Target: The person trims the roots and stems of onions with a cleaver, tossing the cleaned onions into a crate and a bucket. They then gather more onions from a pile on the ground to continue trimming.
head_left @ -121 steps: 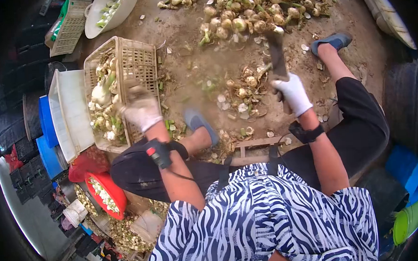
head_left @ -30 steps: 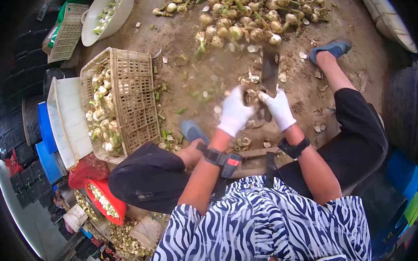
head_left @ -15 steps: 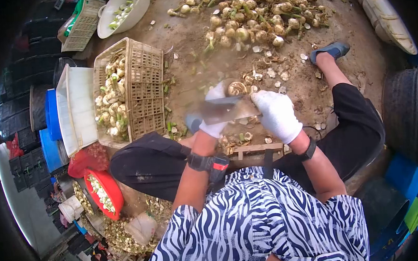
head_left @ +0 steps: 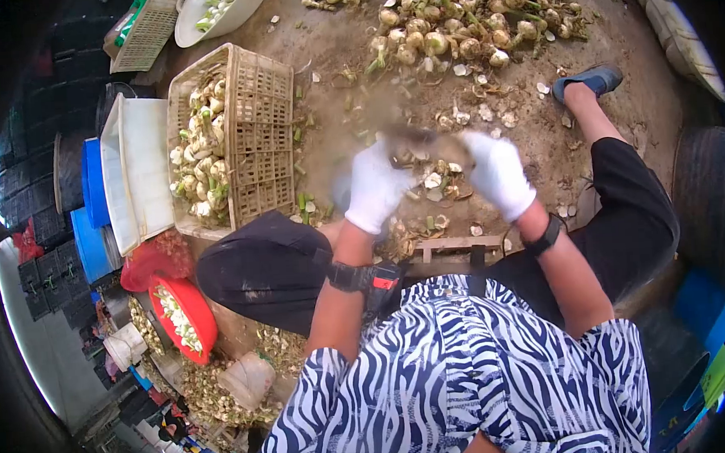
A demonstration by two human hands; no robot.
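Both of my hands wear white gloves and are close together above the dirt floor. My right hand (head_left: pixel 495 174) is closed at the handle end of a knife (head_left: pixel 411 138), whose dark blade is smeared by motion and reaches toward my left hand. My left hand (head_left: pixel 378 186) has its fingers curled near the blade; what they hold is too blurred to make out. Below and between the hands lie pale peelings (head_left: pixel 434 182). A large pile of bulbs with stems (head_left: pixel 458 20) lies on the floor beyond them.
On the left stand a plastic crate of bulbs (head_left: pixel 261 137), a white bin (head_left: pixel 142 172) and a red bowl of peeled pieces (head_left: pixel 188 318). A white basin (head_left: pixel 224 12) is at the top. A low wooden piece (head_left: pixel 453 242) lies between my legs.
The view has shifted slightly. Both hands have moved within it, and the knife has risen and turned into a blur. The bulb seen between the hands earlier no longer shows clearly.
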